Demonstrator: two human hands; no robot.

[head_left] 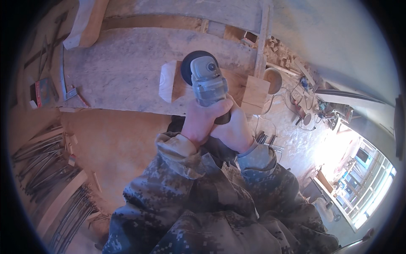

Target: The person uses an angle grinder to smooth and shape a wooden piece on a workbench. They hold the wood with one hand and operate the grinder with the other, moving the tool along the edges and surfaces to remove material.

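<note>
Both my hands are wrapped around the body of a grey angle grinder point(209, 88) with a dark round disc point(186, 70) at its far end. My left hand point(198, 122) closes on it from the left, the thumb lying across the top. From the right, my right hand point(237, 130) grips lower down, near the dark rear part. Under the grinder a thick wooden piece point(168, 83) lies across the bench, and its squared right end point(255, 94) shows past my hands. The disc is over this wood; whether it touches cannot be told.
The worn bench point(122, 74) spans the far side. A shaped timber point(86, 25) rests at its far left, a small square tool point(71, 94) near its left edge. Clamps or rods point(44, 161) lie at left. Wood offcuts point(281, 51), cords and power tools point(301, 113) lie at right.
</note>
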